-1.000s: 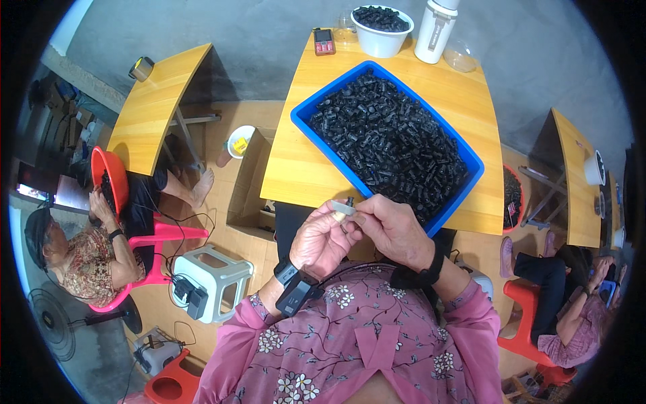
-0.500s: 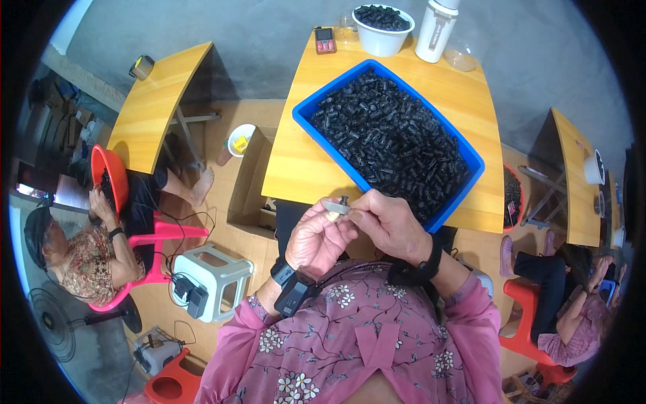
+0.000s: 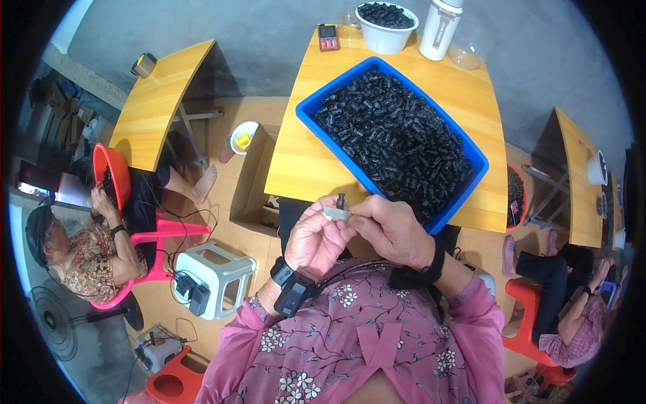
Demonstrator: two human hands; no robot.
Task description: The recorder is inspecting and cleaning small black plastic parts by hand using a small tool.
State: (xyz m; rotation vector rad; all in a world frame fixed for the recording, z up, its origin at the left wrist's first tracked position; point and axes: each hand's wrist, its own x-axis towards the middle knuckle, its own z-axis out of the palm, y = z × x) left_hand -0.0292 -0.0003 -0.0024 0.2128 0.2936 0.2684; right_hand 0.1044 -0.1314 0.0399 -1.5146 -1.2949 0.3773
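My left hand (image 3: 311, 241) is closed, thumb and fingers pinching a small black plastic part (image 3: 341, 199) that stands up above the fingertips. My right hand (image 3: 398, 232) is closed on the end of a short, flat, grey blade (image 3: 338, 213), which lies across the front of the black part by my left thumb. Both hands meet just off the table's near edge. Beyond them is a blue tub (image 3: 311, 116) heaped with similar small black parts. My fingers hide the lower end of the held part.
On the wooden table (image 3: 289, 172) stand a white bowl (image 3: 385, 42) of black parts, a red phone (image 3: 328, 38) and a white bottle (image 3: 439, 30). A cardboard box (image 3: 250, 185) and a pale stool (image 3: 214, 279) are at left. Other people sit at both sides.
The black part now stands more upright and shows more above my fingers. The blade has tilted, its flat side showing broader. The whole view has shifted slightly.
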